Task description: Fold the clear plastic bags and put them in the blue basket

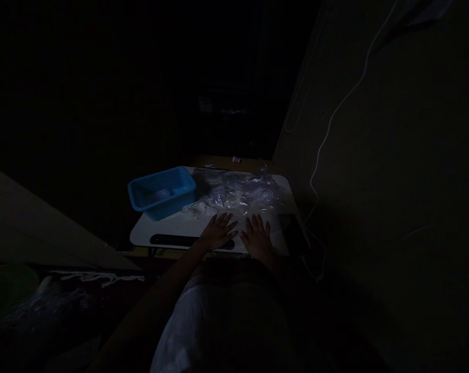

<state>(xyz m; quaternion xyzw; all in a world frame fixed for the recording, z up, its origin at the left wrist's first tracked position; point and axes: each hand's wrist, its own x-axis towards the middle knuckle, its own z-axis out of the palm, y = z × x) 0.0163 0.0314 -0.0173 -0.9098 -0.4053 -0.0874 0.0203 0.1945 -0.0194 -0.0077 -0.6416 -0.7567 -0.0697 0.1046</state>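
Note:
Both my hands rest palm down at the near side of a small white table [172, 226]. My left hand [217, 233] has its fingers spread beside a crumpled white cloth or bag [199, 209], holding nothing. My right hand [256, 236] lies with fingers apart, nothing in it, left of a dark flat object [292, 233]. Just beyond my fingertips, clear plastic bags [253, 192] lie in a loose, shiny pile. A blue plastic basin [162, 192] stands at the table's left, with something pale inside that is too dark to make out.
A dark slot [172, 240] runs along the table's near edge. Behind the table lies a small pink and white item [236, 160]. A white cable [329, 122] hangs along the right wall. At the lower left is a green round object [11, 290]. The room is very dark.

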